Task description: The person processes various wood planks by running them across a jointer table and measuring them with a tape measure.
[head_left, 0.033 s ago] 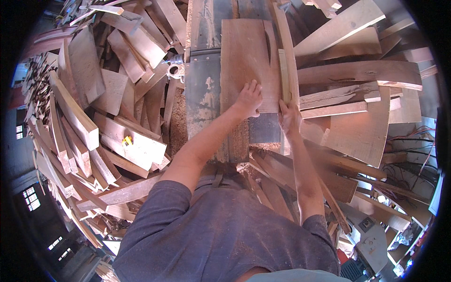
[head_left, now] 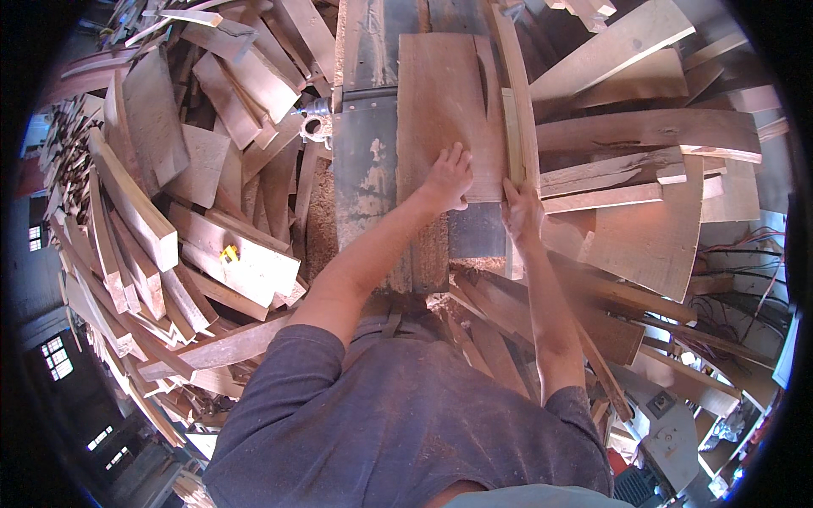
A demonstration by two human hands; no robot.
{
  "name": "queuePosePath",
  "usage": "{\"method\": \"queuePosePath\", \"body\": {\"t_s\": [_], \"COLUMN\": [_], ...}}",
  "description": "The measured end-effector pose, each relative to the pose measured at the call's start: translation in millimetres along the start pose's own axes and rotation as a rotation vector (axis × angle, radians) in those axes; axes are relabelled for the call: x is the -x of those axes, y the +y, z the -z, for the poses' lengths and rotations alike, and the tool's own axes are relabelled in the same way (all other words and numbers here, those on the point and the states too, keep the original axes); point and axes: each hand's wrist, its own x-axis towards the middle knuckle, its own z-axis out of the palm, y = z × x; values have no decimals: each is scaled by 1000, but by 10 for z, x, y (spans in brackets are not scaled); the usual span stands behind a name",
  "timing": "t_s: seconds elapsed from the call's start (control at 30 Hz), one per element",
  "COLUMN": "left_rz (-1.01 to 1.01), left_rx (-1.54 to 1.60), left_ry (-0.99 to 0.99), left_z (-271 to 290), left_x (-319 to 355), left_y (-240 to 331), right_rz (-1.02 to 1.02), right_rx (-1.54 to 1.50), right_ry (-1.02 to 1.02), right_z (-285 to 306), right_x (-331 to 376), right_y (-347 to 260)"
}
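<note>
Brown wooden board [head_left: 436,93] lies flat on the dark metal machine table [head_left: 356,190], in front of the person, its long right side close by a slender curved wooden strip [head_left: 513,85]. Palm down, the left hand [head_left: 449,179] rests on the board near its near end, fingers loosely bent and a little apart, pressing on the face rather than closed round anything. At the strip's near end the right hand [head_left: 522,213] has its fingers curled against the wood; how tightly it grips cannot be told. Judging by this pose, the step in hand is steadying and guiding the board along the strip, and any further move would call for even pressure, with fingertips kept clear of the edges. Pale worn patches mark the table, and sawdust [head_left: 320,212] is heaped beside it. Cut planks crowd both sides, in a left pile [head_left: 157,118] and a right pile [head_left: 627,80]; among the left ones sits a small yellow object [head_left: 229,253]. Loose cables [head_left: 749,251] hang at the far right, and small windows [head_left: 57,358] light the dark wall at left.
</note>
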Motion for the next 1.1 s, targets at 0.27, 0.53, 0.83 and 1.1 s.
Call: {"method": "queuePosePath", "body": {"t_s": [0.27, 0.53, 0.83, 1.1], "left_rz": [4, 8, -11, 2], "left_rx": [-5, 5, -8, 25], "left_ry": [-48, -40, 5, -40], "left_z": [55, 56, 28, 93], "left_x": [-114, -210, -322, -425], "left_y": [-109, -224, -363, -471], "right_rz": [46, 36, 38, 6], "right_rx": [14, 7, 33, 49], "right_ry": [21, -5, 19, -42], "right_z": [-91, -90, -160, -199], "right_x": [-146, -297, -472, -614], "right_y": [82, 77, 112, 150]}}
